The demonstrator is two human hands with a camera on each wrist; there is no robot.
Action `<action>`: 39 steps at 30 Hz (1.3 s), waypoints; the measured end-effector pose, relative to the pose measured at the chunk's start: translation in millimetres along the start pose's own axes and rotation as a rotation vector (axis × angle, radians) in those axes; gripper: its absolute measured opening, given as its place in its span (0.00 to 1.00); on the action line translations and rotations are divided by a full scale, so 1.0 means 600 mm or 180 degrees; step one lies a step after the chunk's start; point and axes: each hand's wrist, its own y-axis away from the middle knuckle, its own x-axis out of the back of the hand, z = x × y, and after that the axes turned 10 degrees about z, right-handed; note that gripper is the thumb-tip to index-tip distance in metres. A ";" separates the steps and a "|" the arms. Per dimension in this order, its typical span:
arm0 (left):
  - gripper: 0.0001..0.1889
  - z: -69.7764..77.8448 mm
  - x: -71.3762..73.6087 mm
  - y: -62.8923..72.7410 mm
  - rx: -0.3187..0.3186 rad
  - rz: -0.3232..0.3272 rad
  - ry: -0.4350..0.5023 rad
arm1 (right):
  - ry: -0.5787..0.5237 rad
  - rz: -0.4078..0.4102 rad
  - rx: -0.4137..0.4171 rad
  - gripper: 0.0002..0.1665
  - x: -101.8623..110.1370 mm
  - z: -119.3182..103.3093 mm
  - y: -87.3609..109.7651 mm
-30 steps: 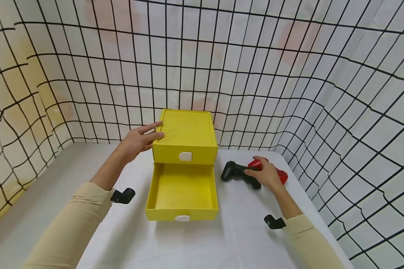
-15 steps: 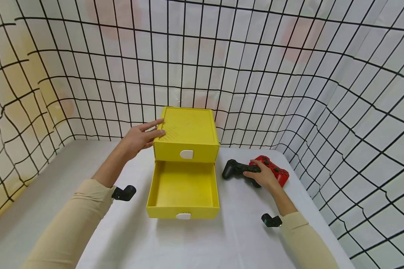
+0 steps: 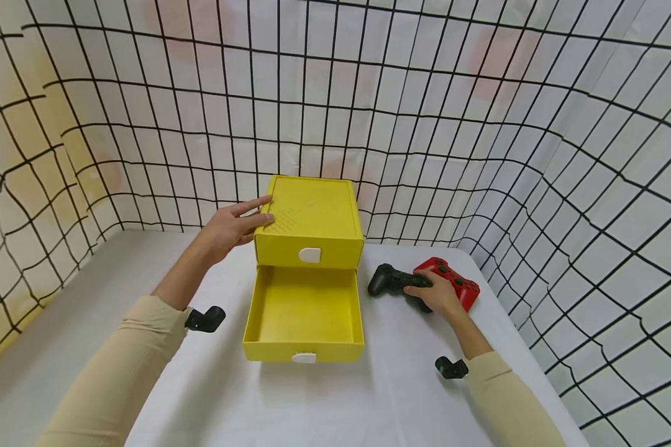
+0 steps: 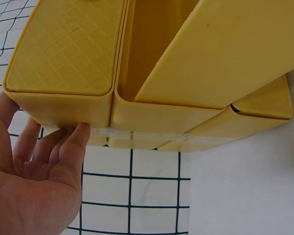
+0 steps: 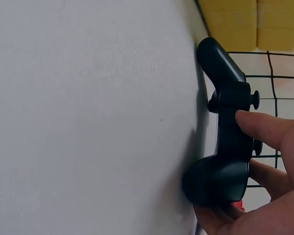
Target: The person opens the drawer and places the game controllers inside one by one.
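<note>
A yellow two-drawer unit stands on the table, its lower drawer pulled out with nothing inside. My left hand touches the unit's left side, with fingertips at the top edge; the left wrist view shows its fingers against the yellow side wall. On the right, my right hand grips a black game controller by its right part. In the right wrist view the thumb presses one face of the black controller, while other fingers reach behind it. A red game controller lies just behind that hand, partly covered.
A white cloth covers the table. Black wire mesh encloses the back and both sides, close behind the drawer unit and the controllers. Small black cameras sit on both wrists.
My right hand has come down onto the black controller and its fingers have closed on it, uncovering more of the red one. The left hand stays at the drawer unit.
</note>
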 end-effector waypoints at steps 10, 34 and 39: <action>0.35 0.003 0.002 0.001 0.0053 0.0012 -0.0013 | 0.0173 0.0065 0.0082 0.37 -0.005 0.002 -0.003; 0.35 0.002 0.003 0.002 0.0069 -0.0045 -0.0023 | 0.0310 0.0230 0.0069 0.39 -0.008 0.003 0.020; 0.35 0.000 0.003 0.000 0.0046 -0.0019 -0.0036 | 0.0355 0.0339 0.0151 0.40 -0.001 -0.007 0.025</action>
